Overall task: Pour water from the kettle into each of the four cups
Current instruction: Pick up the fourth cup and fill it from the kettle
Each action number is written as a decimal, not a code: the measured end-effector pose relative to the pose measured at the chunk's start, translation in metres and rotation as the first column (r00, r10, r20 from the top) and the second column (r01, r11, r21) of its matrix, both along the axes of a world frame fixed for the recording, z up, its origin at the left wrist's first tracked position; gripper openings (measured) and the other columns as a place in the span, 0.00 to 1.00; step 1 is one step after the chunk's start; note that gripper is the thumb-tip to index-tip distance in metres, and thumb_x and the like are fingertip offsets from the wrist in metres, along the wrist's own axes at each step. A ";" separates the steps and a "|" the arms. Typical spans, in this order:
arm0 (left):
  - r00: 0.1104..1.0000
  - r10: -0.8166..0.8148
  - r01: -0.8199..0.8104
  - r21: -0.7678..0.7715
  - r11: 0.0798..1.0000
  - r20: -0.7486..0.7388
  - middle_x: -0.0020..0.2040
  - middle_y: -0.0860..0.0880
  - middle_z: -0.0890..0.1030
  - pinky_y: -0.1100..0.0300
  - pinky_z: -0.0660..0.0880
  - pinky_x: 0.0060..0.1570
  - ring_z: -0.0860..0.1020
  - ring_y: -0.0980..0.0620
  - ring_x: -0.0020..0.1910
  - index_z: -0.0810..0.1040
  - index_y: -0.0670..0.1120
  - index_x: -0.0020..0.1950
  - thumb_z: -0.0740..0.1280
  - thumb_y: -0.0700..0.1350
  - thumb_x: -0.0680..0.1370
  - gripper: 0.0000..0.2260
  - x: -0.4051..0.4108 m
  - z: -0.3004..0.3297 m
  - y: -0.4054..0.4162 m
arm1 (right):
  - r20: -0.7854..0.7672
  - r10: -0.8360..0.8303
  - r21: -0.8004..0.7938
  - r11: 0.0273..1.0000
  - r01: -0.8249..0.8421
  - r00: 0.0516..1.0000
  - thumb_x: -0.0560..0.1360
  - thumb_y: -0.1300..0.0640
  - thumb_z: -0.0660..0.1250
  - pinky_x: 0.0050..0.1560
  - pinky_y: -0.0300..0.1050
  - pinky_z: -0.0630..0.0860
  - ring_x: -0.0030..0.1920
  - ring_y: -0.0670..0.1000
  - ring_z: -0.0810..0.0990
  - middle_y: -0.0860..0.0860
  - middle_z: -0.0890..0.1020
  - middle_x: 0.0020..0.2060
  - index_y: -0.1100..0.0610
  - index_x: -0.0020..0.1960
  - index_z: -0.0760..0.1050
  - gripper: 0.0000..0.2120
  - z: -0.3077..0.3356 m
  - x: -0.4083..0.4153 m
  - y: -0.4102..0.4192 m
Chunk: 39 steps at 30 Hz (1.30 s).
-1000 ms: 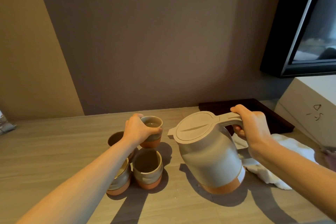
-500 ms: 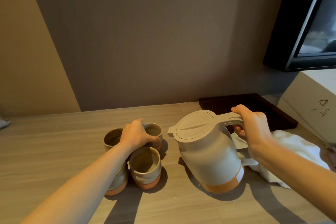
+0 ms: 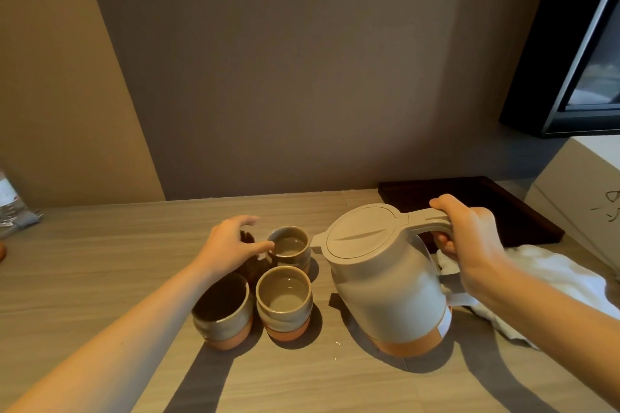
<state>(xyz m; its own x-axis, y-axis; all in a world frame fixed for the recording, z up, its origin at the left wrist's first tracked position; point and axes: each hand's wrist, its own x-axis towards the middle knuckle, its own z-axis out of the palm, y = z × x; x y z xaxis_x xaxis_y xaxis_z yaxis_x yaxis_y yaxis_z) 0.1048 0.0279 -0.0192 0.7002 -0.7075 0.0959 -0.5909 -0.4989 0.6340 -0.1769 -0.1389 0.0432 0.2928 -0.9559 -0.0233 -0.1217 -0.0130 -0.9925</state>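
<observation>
A beige kettle point(image 3: 385, 285) with an orange base stands on the wooden counter point(image 3: 100, 265), lid closed, spout pointing left toward the cups. My right hand point(image 3: 469, 245) grips its handle. Glazed cups with terracotta bottoms are clustered left of it: a back right cup point(image 3: 289, 246), a front right cup point(image 3: 284, 302) and a front left cup point(image 3: 223, 312). A fourth cup point(image 3: 247, 238) is mostly hidden behind my left hand point(image 3: 231, 245). That hand is spread, thumb touching the back right cup's rim, holding nothing.
A dark wooden tray point(image 3: 469, 204) lies behind the kettle against the wall. A crumpled white cloth point(image 3: 550, 282) sits to the kettle's right, with a white box point(image 3: 583, 198) beyond it. A plastic bottle point(image 3: 8, 204) is at the far left edge.
My left hand set the back right cup down among the others and let go, its fingers now spread. The kettle and my right hand stayed in place.
</observation>
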 end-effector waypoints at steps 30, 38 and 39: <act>0.909 0.254 -0.266 0.011 0.964 -0.329 0.62 0.42 0.74 0.52 0.75 0.52 0.74 0.43 0.60 0.65 0.43 0.68 0.81 0.48 0.64 0.38 0.020 -0.014 0.027 | 0.026 0.009 -0.047 0.999 -0.007 1.000 0.75 0.50 0.65 0.40 0.43 0.71 0.35 0.51 0.73 0.56 0.77 0.33 0.60 0.36 0.77 0.15 0.012 0.009 0.021; 0.932 0.165 -0.260 -0.280 0.924 -0.321 0.58 0.50 0.71 0.53 0.71 0.52 0.70 0.50 0.57 0.66 0.49 0.68 0.80 0.48 0.66 0.36 0.019 0.031 0.035 | 0.051 0.027 -0.067 0.997 -0.023 0.998 0.74 0.50 0.65 0.39 0.43 0.70 0.34 0.51 0.71 0.54 0.74 0.32 0.61 0.38 0.76 0.14 0.029 0.006 0.028; 0.935 0.154 -0.256 -0.306 0.917 -0.320 0.58 0.51 0.70 0.53 0.71 0.51 0.69 0.51 0.57 0.65 0.49 0.68 0.80 0.48 0.66 0.36 0.016 0.036 0.037 | 0.062 0.034 -0.066 0.997 -0.030 0.998 0.74 0.50 0.65 0.37 0.42 0.69 0.32 0.50 0.70 0.54 0.74 0.31 0.61 0.38 0.76 0.14 0.032 0.005 0.030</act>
